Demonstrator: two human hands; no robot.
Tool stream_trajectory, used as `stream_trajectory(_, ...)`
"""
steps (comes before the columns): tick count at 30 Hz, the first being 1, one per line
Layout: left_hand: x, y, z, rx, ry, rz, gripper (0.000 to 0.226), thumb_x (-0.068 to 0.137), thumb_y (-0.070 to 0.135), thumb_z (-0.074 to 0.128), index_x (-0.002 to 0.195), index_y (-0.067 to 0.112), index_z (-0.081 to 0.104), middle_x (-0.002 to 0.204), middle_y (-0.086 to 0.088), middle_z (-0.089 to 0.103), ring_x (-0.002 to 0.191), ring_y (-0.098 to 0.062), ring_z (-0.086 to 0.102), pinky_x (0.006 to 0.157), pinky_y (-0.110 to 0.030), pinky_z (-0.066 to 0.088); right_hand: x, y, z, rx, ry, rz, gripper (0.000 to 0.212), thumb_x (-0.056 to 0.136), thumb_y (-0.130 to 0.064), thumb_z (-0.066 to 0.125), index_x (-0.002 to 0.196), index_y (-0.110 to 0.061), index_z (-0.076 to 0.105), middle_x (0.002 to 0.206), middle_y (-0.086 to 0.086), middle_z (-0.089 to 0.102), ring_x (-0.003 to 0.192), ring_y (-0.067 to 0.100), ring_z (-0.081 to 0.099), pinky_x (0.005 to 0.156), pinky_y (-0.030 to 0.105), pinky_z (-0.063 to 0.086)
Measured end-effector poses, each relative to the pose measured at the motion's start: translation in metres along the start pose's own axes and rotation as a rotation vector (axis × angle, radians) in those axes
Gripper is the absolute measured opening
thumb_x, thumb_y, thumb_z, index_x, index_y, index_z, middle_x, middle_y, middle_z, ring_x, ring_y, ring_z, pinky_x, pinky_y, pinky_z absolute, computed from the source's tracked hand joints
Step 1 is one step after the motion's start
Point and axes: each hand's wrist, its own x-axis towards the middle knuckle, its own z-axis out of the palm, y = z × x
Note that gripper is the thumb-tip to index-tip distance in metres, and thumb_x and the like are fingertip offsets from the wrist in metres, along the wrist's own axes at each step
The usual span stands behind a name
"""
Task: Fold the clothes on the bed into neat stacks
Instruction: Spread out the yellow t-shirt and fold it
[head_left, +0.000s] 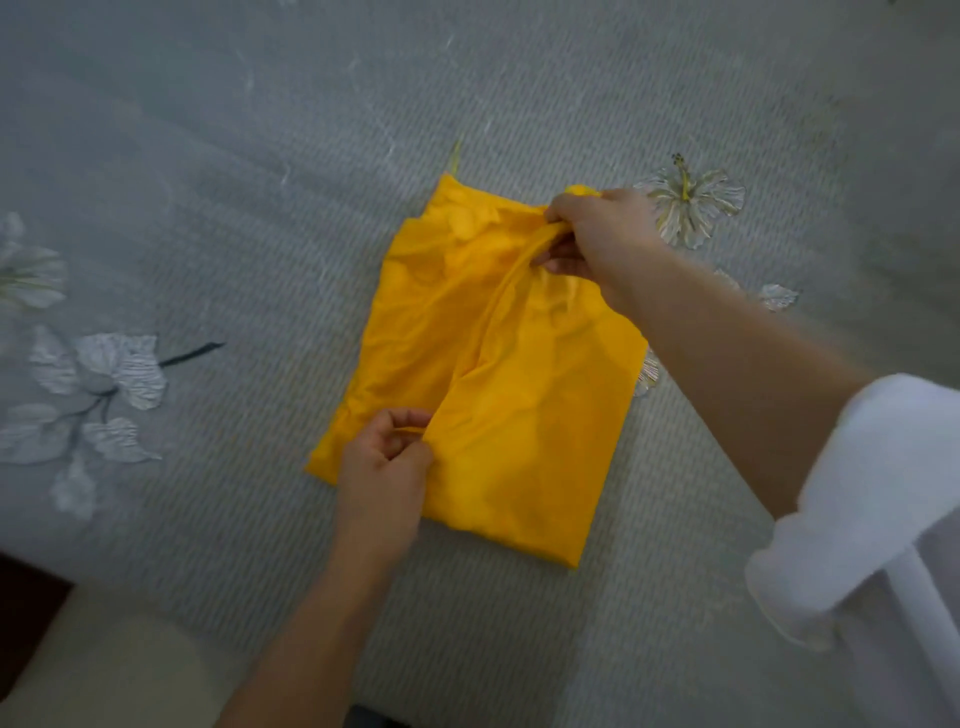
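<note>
Spread across the whole view: a grey bedspread (218, 156), ribbed in weave and printed with pale flowers and leaves, one cluster at the far left. Mid-frame on that cover, lying flat: a yellow garment (524, 415), already folded into a rough rectangle, exact type not to be told, with a thin yellow strap or tie poking out at its far corner. At the near edge of the cloth, slightly left of centre: left hand (387, 467), closed in a pinch, thumb against fingers, on the near end of a raised lengthwise fold. At the far edge, to the right: right hand (602, 234), also closed, fingers curled around the far end of the same fold, so that the ridge runs taut between the two. Judged from the sheen and the soft creasing: thin, light, limp fabric, probably slippery, unlikely to hold a crease unaided and liable to slide open if let go early; best taken at both ends of a fold line, as here, then pressed flat. Just beyond the right hand: a printed white flower with a yellow centre, part of the cover and no obstacle. Far right: rolled white sleeve (857, 499) on the right forearm, hanging clear of the cloth. No other clothes or finished stack in view; nothing lying in the way of the fold.
</note>
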Motion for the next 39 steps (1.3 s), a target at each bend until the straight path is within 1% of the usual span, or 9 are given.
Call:
stream_trajectory(5, 0.019, -0.001, -0.046, 0.021, 0.188, 0.027, 0.026, 0.086, -0.006, 0.053, 0.087, 0.019, 0.06, 0.071, 0.002, 0.062, 0.053, 0.004, 0.052, 0.046, -0.01, 0.038, 0.005, -0.006, 0.055, 0.003, -0.186, -0.002, 0.008, 0.087, -0.016, 0.063, 0.085, -0.009, 0.061, 0.079, 0.008, 0.064, 0.068, 0.019, 0.065, 0.061, 0.03, 0.055)
stream_trajectory(10, 0.015, -0.024, -0.069, 0.178, 0.321, 0.035, 0.027, 0.089, 0.012, 0.061, 0.113, 0.019, 0.054, 0.103, 0.006, 0.057, 0.093, -0.005, 0.055, 0.072, -0.015, 0.04, 0.02, 0.022, 0.036, -0.694, 0.061, -0.286, 0.039, 0.085, -0.02, 0.061, 0.123, -0.014, 0.056, 0.107, 0.0, 0.059, 0.094, 0.015, 0.056, 0.074, 0.022, 0.046)
stream_trajectory(14, 0.017, -0.027, -0.066, 0.173, 0.19, -0.113, 0.052, 0.082, 0.036, 0.069, 0.125, 0.024, 0.045, 0.108, 0.009, 0.054, 0.099, -0.007, 0.055, 0.074, -0.023, 0.043, 0.034, 0.037, 0.011, -1.07, 0.138, -0.32, 0.064, 0.082, -0.027, 0.06, 0.141, -0.019, 0.037, 0.146, 0.006, 0.035, 0.137, 0.029, 0.026, 0.107, 0.051, 0.022)
stream_trajectory(19, 0.031, -0.015, -0.063, 0.365, 0.002, -0.106, 0.021, 0.082, 0.02, 0.065, 0.097, 0.029, 0.053, 0.085, 0.01, 0.06, 0.076, -0.007, 0.058, 0.057, -0.026, 0.044, 0.04, 0.04, -0.004, -1.162, 0.057, -0.181, 0.052, 0.084, -0.037, 0.059, 0.128, -0.013, 0.045, 0.128, 0.012, 0.046, 0.124, 0.034, 0.042, 0.107, 0.057, 0.025)
stream_trajectory(22, 0.04, -0.006, -0.074, 0.349, 0.057, -0.105, 0.012, 0.08, 0.015, 0.06, 0.084, 0.026, 0.061, 0.073, 0.001, 0.062, 0.065, -0.015, 0.057, 0.053, -0.029, 0.038, 0.029, 0.044, -0.017, -1.141, -0.017, -0.116, 0.03, 0.084, -0.037, 0.061, 0.099, -0.012, 0.055, 0.094, 0.008, 0.055, 0.093, 0.03, 0.055, 0.076, 0.037, 0.046)
stream_trajectory(24, 0.047, 0.001, -0.088, 0.356, 0.072, -0.114, 0.008, 0.074, 0.015, 0.058, 0.07, 0.022, 0.058, 0.058, 0.007, 0.055, 0.055, -0.014, 0.048, 0.052, -0.028, 0.032, 0.015, 0.051, -0.031, -1.165, -0.105, -0.002, 0.03, 0.083, -0.038, 0.065, 0.083, -0.01, 0.056, 0.082, 0.008, 0.056, 0.077, 0.025, 0.056, 0.055, 0.027, 0.038)
stream_trajectory(28, 0.065, 0.013, -0.113, 0.571, 0.078, -0.09, 0.009, 0.067, 0.027, 0.056, 0.075, 0.024, 0.059, 0.068, 0.011, 0.058, 0.066, -0.016, 0.054, 0.057, -0.03, 0.036, -0.01, 0.055, -0.053, -1.25, -0.364, 0.302, 0.036, 0.081, -0.036, 0.072, 0.092, -0.004, 0.061, 0.085, 0.013, 0.063, 0.067, 0.019, 0.06, 0.054, 0.026, 0.046)
stream_trajectory(33, 0.081, 0.018, -0.109, 0.963, 0.01, 0.149, 0.058, 0.076, 0.038, 0.065, 0.13, 0.024, 0.047, 0.126, -0.006, 0.053, 0.116, -0.027, 0.048, 0.094, -0.048, 0.044, -0.016, 0.041, -0.026, -1.13, -0.14, -0.351, 0.088, 0.069, -0.03, 0.081, 0.142, -0.017, 0.034, 0.141, 0.008, 0.036, 0.131, 0.029, 0.033, 0.106, 0.05, 0.034)
stream_trajectory(39, 0.088, 0.015, -0.094, 1.264, -0.124, 0.179, 0.086, 0.066, 0.072, 0.058, 0.136, 0.028, 0.033, 0.132, -0.005, 0.036, 0.123, -0.028, 0.04, 0.091, -0.046, 0.042, -0.008, 0.039, 0.034, -1.395, -0.399, -0.529, 0.095, 0.065, -0.05, 0.079, 0.144, -0.036, 0.028, 0.14, -0.002, 0.033, 0.131, 0.025, 0.028, 0.106, 0.049, 0.023)
